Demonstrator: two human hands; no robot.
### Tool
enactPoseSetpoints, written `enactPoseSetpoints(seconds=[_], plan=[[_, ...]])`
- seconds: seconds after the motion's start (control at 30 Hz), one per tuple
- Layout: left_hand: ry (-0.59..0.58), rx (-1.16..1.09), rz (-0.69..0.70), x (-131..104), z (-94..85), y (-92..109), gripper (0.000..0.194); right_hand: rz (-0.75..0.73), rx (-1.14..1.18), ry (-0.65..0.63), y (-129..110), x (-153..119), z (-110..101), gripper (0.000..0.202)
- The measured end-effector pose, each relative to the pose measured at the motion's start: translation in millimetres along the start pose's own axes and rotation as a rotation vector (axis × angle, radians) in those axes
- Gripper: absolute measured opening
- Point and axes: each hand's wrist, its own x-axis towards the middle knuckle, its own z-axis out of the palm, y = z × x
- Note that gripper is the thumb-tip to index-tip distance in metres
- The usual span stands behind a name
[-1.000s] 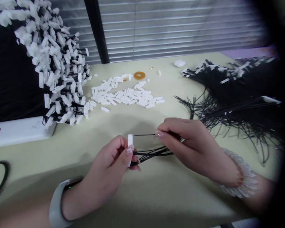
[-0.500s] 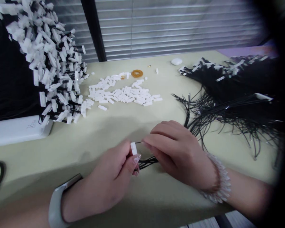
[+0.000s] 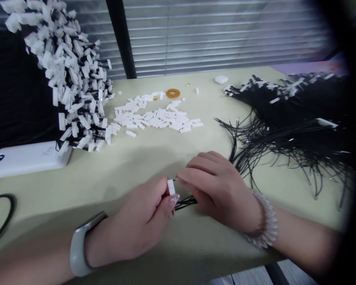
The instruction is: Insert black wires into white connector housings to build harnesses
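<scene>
My left hand (image 3: 142, 217) pinches a small white connector (image 3: 171, 187) between thumb and forefinger, with the connector standing nearly upright. Just right of it, my right hand (image 3: 219, 190) has its fingers closed on a thin black wire (image 3: 175, 180) that runs to the connector's upper part; the fingertips partly hide it. A bundle of black wires (image 3: 186, 202) stretches below, from my left fingers to under my right palm. Farther back on the table lies a spread of loose white connectors (image 3: 157, 118).
At the left, a tall heap of wired white connectors (image 3: 74, 75) stands behind a white power bank (image 3: 29, 159). Black wires (image 3: 273, 134) pile up on the right. An orange ring (image 3: 172, 93) and a white lump (image 3: 221, 79) lie at the back. A black cable (image 3: 12, 206) curves at left.
The gap between the connector and my right fingertips has narrowed, and less of the thin wire shows. The whole view has shifted slightly, moving the left-hand items rightward.
</scene>
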Motion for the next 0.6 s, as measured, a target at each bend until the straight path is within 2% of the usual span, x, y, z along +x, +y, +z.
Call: enactPoseSetpoints(seconds=[0.1,0.2,0.23,0.3,0.37,0.43,0.53,0.6], plan=[[0.034,-0.176,-0.073,3,1.6,-2,0.021,0.010,-0.025,0.086,6,4,-4,0.006],[0.171,-0.447,-0.155,7,2.0,-5,0.021,0.084,-0.094,0.313,19,8,-17,0.020],[0.222,-0.520,-0.174,8,1.8,-6,0.020,0.125,-0.114,0.391,23,9,-23,0.019],[0.313,-0.625,-0.177,11,1.2,-9,0.018,0.226,-0.109,0.450,31,10,-33,0.007],[0.370,-0.696,-0.156,13,1.1,-13,0.017,0.294,-0.056,0.363,37,10,-39,0.016],[0.399,-0.737,-0.134,14,1.4,-16,0.016,0.301,-0.013,0.154,38,11,-41,0.027],[0.381,-0.740,-0.145,14,0.9,-15,0.017,0.208,0.044,-0.176,34,12,-35,0.031],[0.343,-0.690,-0.177,13,-0.4,-11,0.018,0.128,0.134,-0.307,28,13,-29,0.028]])
